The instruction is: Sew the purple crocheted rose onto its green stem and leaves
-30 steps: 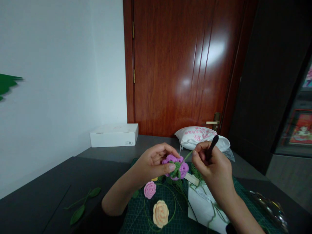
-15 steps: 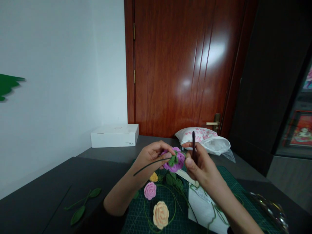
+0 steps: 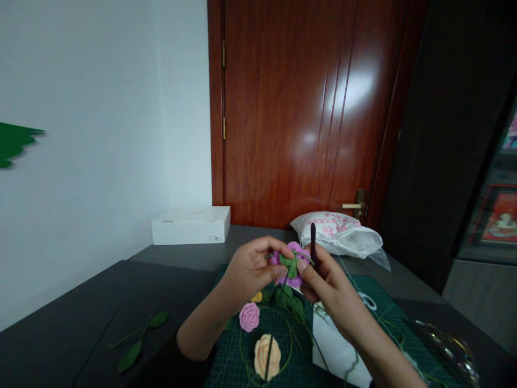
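My left hand (image 3: 250, 267) pinches a purple crocheted flower (image 3: 294, 257) with a green leafy base, held above the green cutting mat (image 3: 242, 350). A thin dark stem hangs down from the flower. My right hand (image 3: 323, 280) is closed around a dark crochet hook (image 3: 313, 242) that stands upright, its fingers touching the flower's right side. Green yarn trails from the flower toward the mat.
On the mat lie a pink crocheted rose (image 3: 249, 316), a peach rose (image 3: 267, 355), a small yellow bit, green wire stems and white paper (image 3: 337, 350). Green leaves (image 3: 139, 337) lie on the dark table. A white box (image 3: 190, 224), a white bag (image 3: 337, 234) and a red door stand behind.
My right hand turned the hook from slanting to upright and moved left against the flower. The flower's stem swung from pointing left to hanging downward.
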Demonstrator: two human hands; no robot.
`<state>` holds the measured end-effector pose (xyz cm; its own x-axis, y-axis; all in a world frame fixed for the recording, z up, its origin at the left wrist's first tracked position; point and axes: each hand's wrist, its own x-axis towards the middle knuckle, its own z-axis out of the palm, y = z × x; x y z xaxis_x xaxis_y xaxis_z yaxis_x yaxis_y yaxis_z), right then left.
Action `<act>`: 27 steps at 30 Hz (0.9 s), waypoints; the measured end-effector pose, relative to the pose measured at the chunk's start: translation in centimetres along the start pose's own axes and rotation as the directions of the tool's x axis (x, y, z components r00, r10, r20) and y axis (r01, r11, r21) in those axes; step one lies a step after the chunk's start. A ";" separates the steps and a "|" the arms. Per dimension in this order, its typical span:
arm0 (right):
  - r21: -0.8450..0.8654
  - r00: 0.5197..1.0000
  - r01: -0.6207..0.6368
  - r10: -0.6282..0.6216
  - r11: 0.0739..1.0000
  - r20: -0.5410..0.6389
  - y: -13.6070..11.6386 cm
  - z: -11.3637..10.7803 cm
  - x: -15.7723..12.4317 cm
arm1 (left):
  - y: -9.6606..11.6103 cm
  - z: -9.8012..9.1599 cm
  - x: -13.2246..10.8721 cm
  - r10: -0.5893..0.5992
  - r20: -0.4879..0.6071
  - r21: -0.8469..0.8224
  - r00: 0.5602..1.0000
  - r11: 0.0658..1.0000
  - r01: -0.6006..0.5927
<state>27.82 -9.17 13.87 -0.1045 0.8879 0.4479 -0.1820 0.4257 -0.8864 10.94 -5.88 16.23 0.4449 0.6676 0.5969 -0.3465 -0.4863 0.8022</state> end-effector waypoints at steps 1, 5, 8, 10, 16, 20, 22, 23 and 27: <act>0.016 1.000 0.002 -0.002 1.000 0.007 0.0 0.0 0.0 | 0.0 0.0 0.0 0.005 0.007 -0.007 1.000 1.000 -0.005; 0.030 0.999 0.020 -0.021 0.999 0.036 0.4 -0.1 0.1 | 0.4 0.2 -0.2 0.041 0.016 0.065 0.999 0.997 -0.042; -0.003 0.997 0.058 -0.058 0.998 0.049 0.8 -0.1 0.0 | 0.7 0.2 -0.3 0.076 0.011 0.160 0.997 0.984 -0.077; -0.025 0.996 0.089 -0.088 0.996 0.034 0.9 -0.1 0.0 | 0.8 0.1 -0.3 0.091 0.008 0.179 0.996 0.980 -0.091; 0.053 0.997 0.068 -0.069 0.996 0.020 0.7 -0.3 0.2 | 0.6 0.0 -0.2 0.136 0.040 0.082 0.990 0.987 -0.139; 0.080 0.998 0.039 -0.043 0.996 0.055 0.5 -0.3 0.3 | 0.8 -0.2 -0.3 0.131 0.013 0.244 0.991 0.961 -0.131; 0.053 0.998 0.030 -0.033 0.998 0.058 0.5 -0.3 0.3 | 0.9 -0.2 -0.5 0.142 0.010 0.327 0.990 0.935 -0.137; 0.042 0.997 0.036 -0.038 0.998 0.060 0.5 -0.3 0.3 | 1.0 -0.2 -0.5 0.158 0.013 0.367 0.987 0.918 -0.152; -0.107 0.978 0.205 -0.201 0.973 0.049 0.9 -1.2 0.5 | 1.3 -0.1 -0.6 0.254 0.058 0.491 0.966 0.835 -0.249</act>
<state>28.75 -8.18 13.14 -0.1138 0.7748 0.6219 -0.0939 0.6147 -0.7831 10.10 -6.86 16.91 0.3899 0.4883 0.7807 0.0050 -0.8490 0.5284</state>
